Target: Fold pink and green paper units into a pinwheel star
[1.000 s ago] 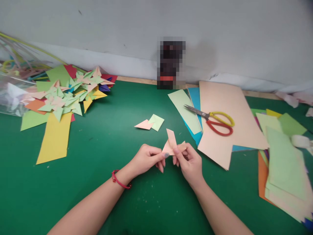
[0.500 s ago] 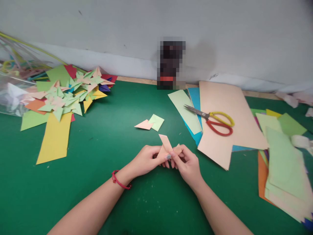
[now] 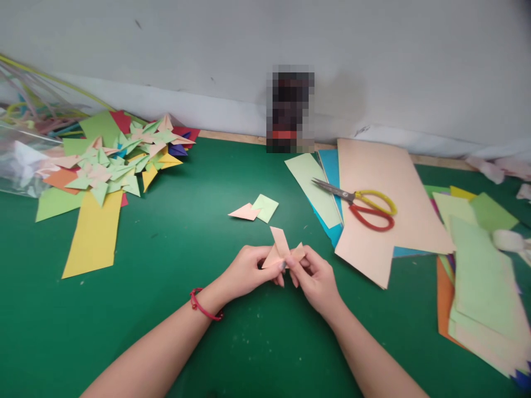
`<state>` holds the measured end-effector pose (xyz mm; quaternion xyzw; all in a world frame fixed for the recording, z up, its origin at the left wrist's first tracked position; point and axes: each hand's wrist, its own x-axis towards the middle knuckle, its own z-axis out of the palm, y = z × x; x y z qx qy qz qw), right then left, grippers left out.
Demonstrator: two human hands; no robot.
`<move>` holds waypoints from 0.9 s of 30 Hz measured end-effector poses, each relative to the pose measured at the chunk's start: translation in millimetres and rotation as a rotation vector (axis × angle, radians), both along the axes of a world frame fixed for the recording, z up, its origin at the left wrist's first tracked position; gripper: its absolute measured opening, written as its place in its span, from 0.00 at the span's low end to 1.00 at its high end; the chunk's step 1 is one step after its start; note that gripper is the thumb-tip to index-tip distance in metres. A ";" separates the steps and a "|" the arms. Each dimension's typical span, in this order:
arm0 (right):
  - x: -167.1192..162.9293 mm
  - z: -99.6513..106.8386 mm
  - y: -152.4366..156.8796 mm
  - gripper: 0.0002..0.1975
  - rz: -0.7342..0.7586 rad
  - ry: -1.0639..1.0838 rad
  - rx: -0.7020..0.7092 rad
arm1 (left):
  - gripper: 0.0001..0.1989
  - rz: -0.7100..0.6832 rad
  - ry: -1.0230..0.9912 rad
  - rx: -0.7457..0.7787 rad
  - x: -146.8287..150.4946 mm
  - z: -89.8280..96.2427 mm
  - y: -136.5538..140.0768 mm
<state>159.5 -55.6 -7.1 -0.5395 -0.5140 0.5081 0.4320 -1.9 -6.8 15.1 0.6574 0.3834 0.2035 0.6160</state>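
Observation:
A small piece of folded peach paper (image 3: 279,244) is pinched between both hands above the green table. My left hand (image 3: 250,272) grips its left side, thumb pressed on the front near the crossing folds. On its right side, my right hand (image 3: 313,275) is closed with thumb and fingers on the paper. One strip of the paper points up and away, and a short end sticks out to the right. Just beyond the hands lie a joined pair of folded pieces, one peach (image 3: 245,212) and one light green (image 3: 266,208).
Scissors (image 3: 352,198) with red and yellow handles rest on peach sheets (image 3: 373,166) to the right. More coloured paper (image 3: 485,276) is stacked at far right. Folded paper stars (image 3: 108,166) pile up at left beside a clear plastic bag (image 3: 19,171). A blurred dark object (image 3: 290,110) stands against the wall.
My right hand has shifted slightly left, and the short right end of the peach paper shows more. My left hand stays nearly in place.

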 end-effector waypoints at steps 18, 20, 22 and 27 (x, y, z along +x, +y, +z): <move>-2.6 7.2 0.2 0.10 -0.017 0.069 -0.010 | 0.07 -0.028 -0.004 -0.005 -0.3 1.0 -0.3; -2.6 7.1 0.7 0.10 -0.009 0.083 -0.019 | 0.07 -0.029 0.001 -0.007 -0.7 0.6 -0.5; -2.2 6.9 1.2 0.09 0.002 0.098 -0.029 | 0.06 -0.018 0.006 -0.002 -1.0 -0.1 -0.7; 0.4 5.7 0.0 0.09 0.014 0.111 -0.010 | 0.05 0.076 -0.086 -0.068 0.2 -3.1 -0.4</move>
